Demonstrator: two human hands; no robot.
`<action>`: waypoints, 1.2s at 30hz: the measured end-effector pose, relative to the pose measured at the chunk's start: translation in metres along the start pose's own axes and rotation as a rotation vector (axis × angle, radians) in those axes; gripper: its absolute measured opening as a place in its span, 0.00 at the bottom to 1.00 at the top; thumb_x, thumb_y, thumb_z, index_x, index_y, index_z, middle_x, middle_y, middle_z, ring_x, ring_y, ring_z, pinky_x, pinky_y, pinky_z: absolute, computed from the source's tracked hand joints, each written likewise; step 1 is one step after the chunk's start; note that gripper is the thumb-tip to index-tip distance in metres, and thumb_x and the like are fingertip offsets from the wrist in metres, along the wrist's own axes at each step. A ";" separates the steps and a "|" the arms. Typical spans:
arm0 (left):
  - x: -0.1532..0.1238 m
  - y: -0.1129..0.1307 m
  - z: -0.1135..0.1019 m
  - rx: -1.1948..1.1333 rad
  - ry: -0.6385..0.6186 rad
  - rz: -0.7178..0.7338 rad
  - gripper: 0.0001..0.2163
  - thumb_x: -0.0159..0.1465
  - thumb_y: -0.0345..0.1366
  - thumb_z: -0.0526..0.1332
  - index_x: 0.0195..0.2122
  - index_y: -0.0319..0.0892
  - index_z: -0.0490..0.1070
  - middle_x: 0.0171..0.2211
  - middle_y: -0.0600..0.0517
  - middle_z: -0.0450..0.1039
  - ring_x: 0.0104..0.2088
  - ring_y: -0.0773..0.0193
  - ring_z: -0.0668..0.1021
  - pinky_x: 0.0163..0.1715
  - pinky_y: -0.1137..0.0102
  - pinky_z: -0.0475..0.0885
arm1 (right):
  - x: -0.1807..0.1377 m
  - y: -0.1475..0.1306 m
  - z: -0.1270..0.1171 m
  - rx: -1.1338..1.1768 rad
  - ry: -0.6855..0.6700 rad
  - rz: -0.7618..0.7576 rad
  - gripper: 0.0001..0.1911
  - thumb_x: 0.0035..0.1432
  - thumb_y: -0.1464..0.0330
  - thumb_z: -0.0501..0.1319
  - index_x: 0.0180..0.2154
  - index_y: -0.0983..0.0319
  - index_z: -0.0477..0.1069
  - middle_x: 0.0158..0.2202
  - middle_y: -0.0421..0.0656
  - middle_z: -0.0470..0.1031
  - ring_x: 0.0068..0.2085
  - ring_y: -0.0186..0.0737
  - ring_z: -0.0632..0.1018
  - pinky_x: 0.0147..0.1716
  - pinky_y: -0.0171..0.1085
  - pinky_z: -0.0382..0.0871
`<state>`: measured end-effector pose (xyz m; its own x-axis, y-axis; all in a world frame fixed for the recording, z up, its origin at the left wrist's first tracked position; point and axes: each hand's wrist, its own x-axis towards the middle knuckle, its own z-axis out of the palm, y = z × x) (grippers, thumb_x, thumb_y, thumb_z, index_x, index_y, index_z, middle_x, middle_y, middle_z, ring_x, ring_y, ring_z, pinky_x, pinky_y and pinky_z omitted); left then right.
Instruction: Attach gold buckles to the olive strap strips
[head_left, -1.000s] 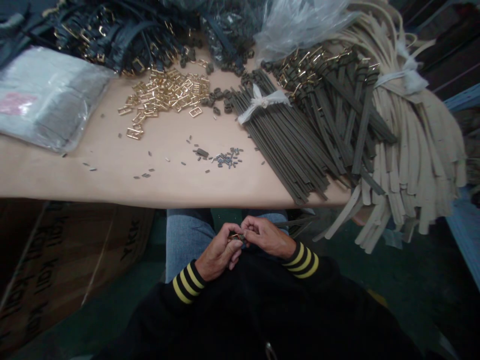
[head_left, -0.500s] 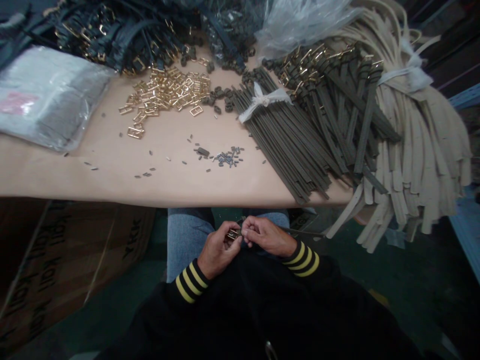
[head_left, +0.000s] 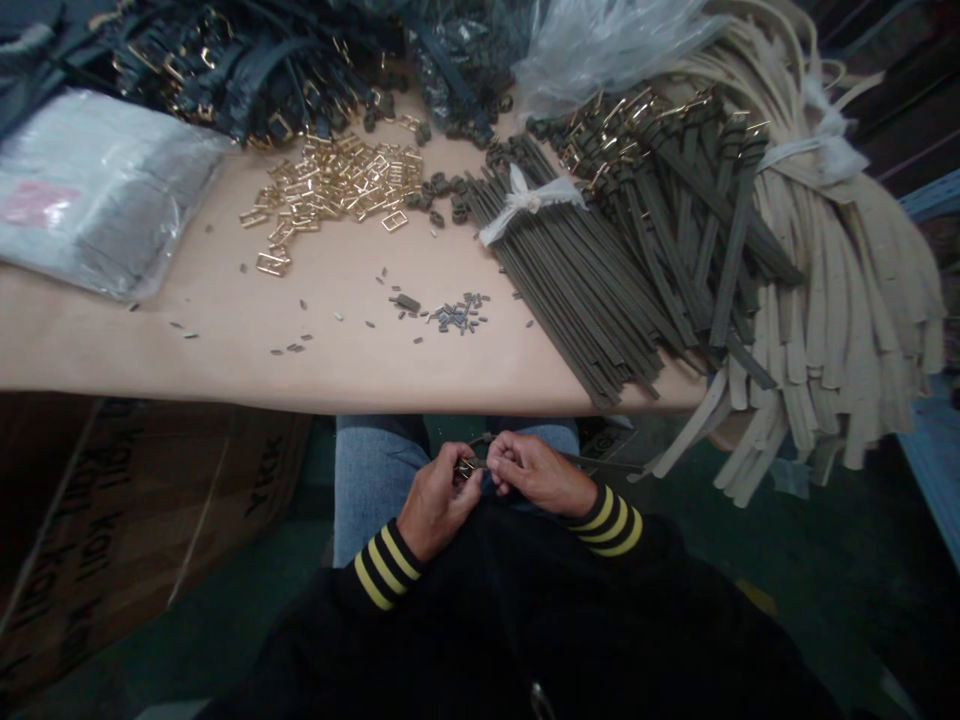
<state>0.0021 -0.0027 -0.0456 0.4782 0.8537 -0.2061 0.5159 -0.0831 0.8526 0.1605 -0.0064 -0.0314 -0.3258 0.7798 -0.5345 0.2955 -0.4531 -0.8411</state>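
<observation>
Below the table's front edge, over my lap, my left hand (head_left: 435, 500) and my right hand (head_left: 532, 472) meet, both with fingers pinched together. Between them shows a small gold buckle (head_left: 469, 467) on a thin dark olive strap (head_left: 600, 464) that runs out to the right past my right wrist. Most of the buckle is hidden by my fingers. On the table lie a heap of gold buckles (head_left: 337, 185), a tied bundle of olive straps (head_left: 577, 280) and a scatter of small metal pins (head_left: 454, 315).
The tan table (head_left: 225, 340) also bears a plastic-wrapped packet (head_left: 90, 190) at left, black buckled straps (head_left: 225, 60) at the back, olive straps with buckles (head_left: 675, 170) and cream straps (head_left: 847, 290) hanging off the right edge. A cardboard box (head_left: 112, 520) stands under the table at left.
Both hands stay together over my lap, shifting slightly right and up while their fingers work at the buckle. The things on the table have not moved.
</observation>
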 end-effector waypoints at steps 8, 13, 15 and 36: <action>-0.001 0.008 -0.009 0.076 -0.007 0.120 0.01 0.56 0.32 0.49 0.28 0.43 0.56 0.17 0.61 0.52 0.15 0.73 0.60 0.18 0.76 0.57 | -0.023 -0.020 0.010 -0.611 0.349 -0.327 0.03 0.54 0.74 0.50 0.29 0.62 0.59 0.37 0.51 0.66 0.40 0.45 0.68 0.38 0.43 0.62; -0.003 0.010 -0.009 0.019 0.001 0.141 0.01 0.55 0.32 0.50 0.27 0.43 0.57 0.16 0.61 0.52 0.15 0.73 0.60 0.17 0.76 0.56 | -0.020 -0.018 0.002 -0.618 0.180 -0.402 0.03 0.54 0.74 0.50 0.29 0.62 0.58 0.40 0.51 0.66 0.44 0.44 0.66 0.43 0.44 0.59; -0.004 0.010 -0.007 -0.008 0.019 0.114 0.01 0.55 0.32 0.50 0.27 0.42 0.58 0.16 0.61 0.53 0.14 0.73 0.61 0.17 0.76 0.57 | -0.017 -0.016 -0.001 -0.567 0.094 -0.375 0.03 0.55 0.74 0.49 0.30 0.62 0.57 0.33 0.46 0.67 0.36 0.40 0.68 0.37 0.40 0.62; 0.001 0.017 -0.008 -0.508 -0.111 -0.351 0.07 0.54 0.38 0.55 0.27 0.39 0.60 0.13 0.62 0.57 0.13 0.76 0.61 0.13 0.79 0.58 | -0.018 -0.015 0.003 -0.625 0.130 -0.281 0.02 0.53 0.75 0.52 0.29 0.63 0.60 0.26 0.42 0.66 0.28 0.37 0.67 0.29 0.35 0.60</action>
<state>0.0055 0.0005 -0.0279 0.4265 0.7250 -0.5408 0.2661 0.4709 0.8411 0.1594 -0.0149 -0.0091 -0.3668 0.8944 -0.2562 0.6896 0.0765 -0.7201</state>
